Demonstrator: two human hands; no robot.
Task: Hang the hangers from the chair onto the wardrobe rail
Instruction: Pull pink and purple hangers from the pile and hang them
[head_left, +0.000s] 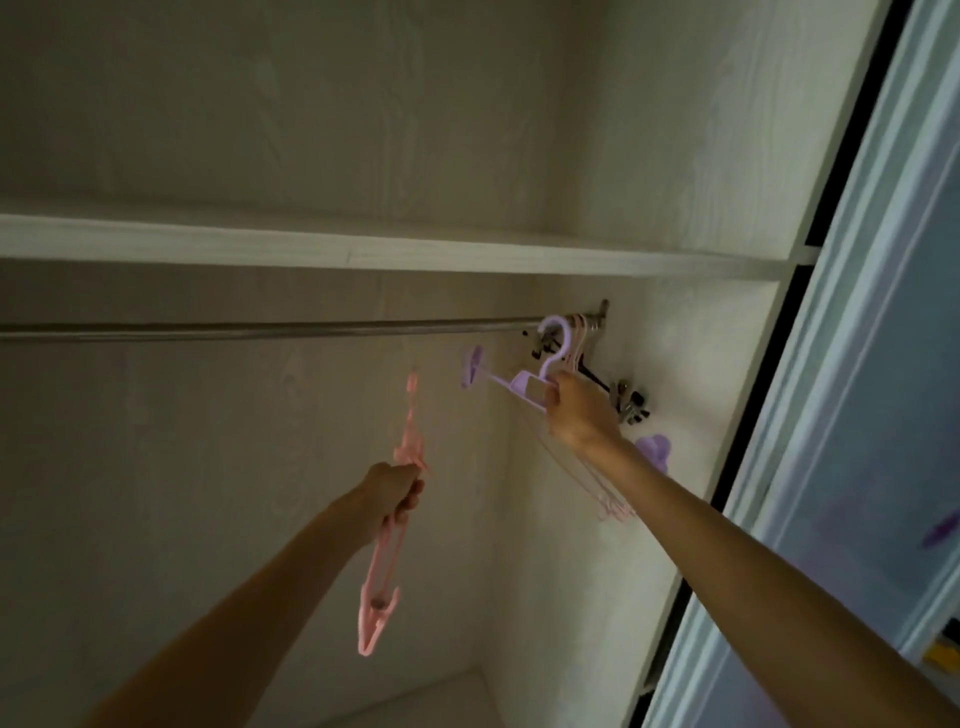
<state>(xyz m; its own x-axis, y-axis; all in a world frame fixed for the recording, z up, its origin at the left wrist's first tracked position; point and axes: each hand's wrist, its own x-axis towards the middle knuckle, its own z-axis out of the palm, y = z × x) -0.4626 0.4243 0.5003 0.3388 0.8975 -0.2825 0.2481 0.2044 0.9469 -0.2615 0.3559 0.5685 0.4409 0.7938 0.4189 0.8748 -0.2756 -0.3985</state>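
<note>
A metal wardrobe rail (260, 330) runs from the left to a bracket at the right wall. My right hand (576, 405) grips a purple hanger (524, 387) at its neck, and the hook sits over the rail's right end. Several pink hangers (597, 483) and a black clip hanger (631, 400) hang there too, packed against the right wall. My left hand (395, 499) grips a pink hanger (387, 561) at its middle, held edge-on and upright below the rail.
A white shelf (363, 249) lies just above the rail. The wardrobe's right wall (701, 364) is close to the hung hangers. A sliding door (857, 415) stands at the right. Most of the rail to the left carries nothing.
</note>
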